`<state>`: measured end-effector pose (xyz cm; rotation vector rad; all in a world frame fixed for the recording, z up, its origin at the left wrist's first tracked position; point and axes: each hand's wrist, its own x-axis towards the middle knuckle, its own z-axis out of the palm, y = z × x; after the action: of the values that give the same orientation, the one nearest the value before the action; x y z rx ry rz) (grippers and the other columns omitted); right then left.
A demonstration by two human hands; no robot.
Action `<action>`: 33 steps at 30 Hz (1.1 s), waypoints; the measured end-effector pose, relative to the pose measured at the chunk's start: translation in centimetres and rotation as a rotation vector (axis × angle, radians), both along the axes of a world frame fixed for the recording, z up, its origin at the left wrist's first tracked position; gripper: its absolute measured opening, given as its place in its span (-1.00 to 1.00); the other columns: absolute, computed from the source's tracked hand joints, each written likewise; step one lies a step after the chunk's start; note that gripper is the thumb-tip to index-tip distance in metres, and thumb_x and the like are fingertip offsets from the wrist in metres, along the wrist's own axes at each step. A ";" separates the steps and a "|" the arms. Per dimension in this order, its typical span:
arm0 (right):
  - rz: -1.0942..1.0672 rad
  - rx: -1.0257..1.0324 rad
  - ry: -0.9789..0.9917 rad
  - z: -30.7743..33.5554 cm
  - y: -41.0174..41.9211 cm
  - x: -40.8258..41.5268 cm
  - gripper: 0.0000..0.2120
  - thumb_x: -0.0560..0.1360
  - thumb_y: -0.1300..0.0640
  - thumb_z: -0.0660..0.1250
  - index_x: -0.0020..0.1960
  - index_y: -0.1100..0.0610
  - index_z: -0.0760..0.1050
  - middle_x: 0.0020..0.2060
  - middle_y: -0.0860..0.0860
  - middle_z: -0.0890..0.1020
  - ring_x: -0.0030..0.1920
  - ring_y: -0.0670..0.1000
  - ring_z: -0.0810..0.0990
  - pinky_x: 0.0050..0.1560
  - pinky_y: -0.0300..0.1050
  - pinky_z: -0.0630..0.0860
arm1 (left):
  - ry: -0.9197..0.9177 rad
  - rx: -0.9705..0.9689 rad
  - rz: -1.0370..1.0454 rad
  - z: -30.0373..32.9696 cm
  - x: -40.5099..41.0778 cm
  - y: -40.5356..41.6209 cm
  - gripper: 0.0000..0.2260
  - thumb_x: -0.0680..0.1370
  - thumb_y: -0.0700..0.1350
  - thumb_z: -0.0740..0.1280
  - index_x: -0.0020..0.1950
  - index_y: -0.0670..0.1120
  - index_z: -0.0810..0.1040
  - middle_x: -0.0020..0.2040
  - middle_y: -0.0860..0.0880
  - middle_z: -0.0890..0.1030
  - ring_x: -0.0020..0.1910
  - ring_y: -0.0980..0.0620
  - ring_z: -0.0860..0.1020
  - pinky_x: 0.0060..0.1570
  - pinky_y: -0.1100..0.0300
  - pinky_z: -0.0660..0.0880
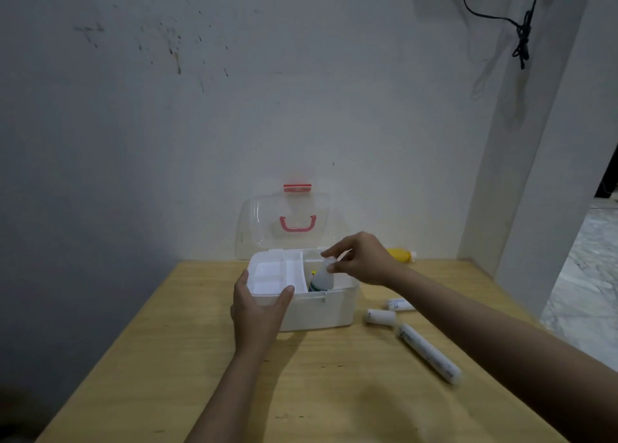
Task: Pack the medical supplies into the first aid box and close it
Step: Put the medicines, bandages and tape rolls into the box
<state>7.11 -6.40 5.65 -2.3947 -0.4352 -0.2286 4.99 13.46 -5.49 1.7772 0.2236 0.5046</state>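
A white first aid box (329,312) stands open on the wooden table (167,359), its clear lid (261,228) with a pink handle upright against the wall. My left hand (259,312) grips the white inner tray (274,277), which sits shifted over the box's left half. My right hand (363,258) pinches the top of a small white bottle (321,279) that stands tilted inside the box's right half. On the table to the right lie a short white roll (381,317), a small white tube (399,304) and a long white tube (428,352).
A yellow object (399,254) lies behind my right hand near the wall. The table's right edge borders a doorway with a tiled floor (585,275). A black cable (520,34) hangs on the wall above.
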 end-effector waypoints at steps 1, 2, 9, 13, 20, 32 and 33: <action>0.007 -0.011 0.009 -0.2 0.3 0.1 -0.71 0.35 0.17 0.51 0.07 0.14 0.65 0.02 0.07 0.69 -0.18 -0.07 0.59 -0.15 -0.29 0.50 | 0.000 0.003 0.001 0.0 0.0 0.0 -0.18 0.28 0.16 0.51 0.42 0.09 0.16 0.36 -0.03 0.37 0.30 -0.11 0.38 0.14 -0.10 0.52; 0.014 -0.021 0.017 -0.5 0.6 0.2 -0.71 0.34 0.17 0.52 0.06 0.14 0.66 0.02 0.06 0.70 -0.18 -0.09 0.59 -0.17 -0.34 0.48 | 0.000 0.007 0.002 0.0 0.0 0.0 -0.18 0.28 0.18 0.51 0.41 0.10 0.16 0.36 -0.02 0.37 0.30 -0.11 0.38 0.13 -0.11 0.53; 0.040 -0.028 0.035 -1.3 1.2 0.6 -0.79 0.39 0.16 0.48 0.03 0.13 0.67 0.01 0.06 0.70 -0.10 -0.06 0.64 -0.16 -0.32 0.52 | -0.001 0.025 0.004 -0.3 0.2 0.0 -0.17 0.28 0.18 0.50 0.42 0.10 0.14 0.37 -0.03 0.35 0.30 -0.11 0.37 0.12 -0.11 0.54; 0.069 -0.052 0.063 -0.7 0.0 0.4 -0.72 0.40 0.17 0.47 0.11 0.16 0.62 0.07 0.05 0.68 0.00 -0.05 0.65 0.10 -0.14 0.58 | -0.011 0.024 0.011 -0.3 0.3 0.0 -0.18 0.30 0.15 0.51 0.44 0.07 0.15 0.38 -0.05 0.34 0.32 -0.11 0.36 0.15 -0.09 0.52; -0.083 -0.099 0.044 -0.4 -5.4 -2.8 -0.80 0.38 0.15 0.49 0.00 0.14 0.65 -0.11 0.04 0.72 -0.16 -0.12 0.64 -0.07 -0.21 0.59 | -0.013 0.014 0.008 -0.4 0.3 0.1 -0.17 0.31 0.15 0.51 0.45 0.05 0.14 0.40 -0.05 0.34 0.35 -0.12 0.34 0.19 -0.07 0.48; -0.377 -0.528 0.195 -7.0 -9.8 -11.6 -0.69 0.47 -0.04 0.32 0.20 -0.03 0.47 -0.05 -0.06 0.56 -0.08 -0.06 0.52 -0.29 -0.23 0.38 | -0.001 0.005 0.007 -0.5 0.4 0.0 -0.17 0.30 0.18 0.49 0.43 0.08 0.13 0.40 -0.06 0.35 0.36 -0.13 0.33 0.21 -0.10 0.46; -0.390 -0.518 0.191 -7.2 -9.8 -11.7 -0.70 0.48 -0.02 0.32 0.20 -0.02 0.47 -0.07 -0.05 0.56 -0.11 -0.07 0.53 -0.31 -0.25 0.40 | 0.001 0.003 0.002 -0.5 0.4 0.0 -0.17 0.30 0.19 0.49 0.43 0.09 0.13 0.39 -0.06 0.35 0.36 -0.13 0.33 0.21 -0.10 0.46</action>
<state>-4.60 -16.18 -1.59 -2.9657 0.0830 -0.0582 5.39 13.50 -5.98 1.7801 0.2255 0.5064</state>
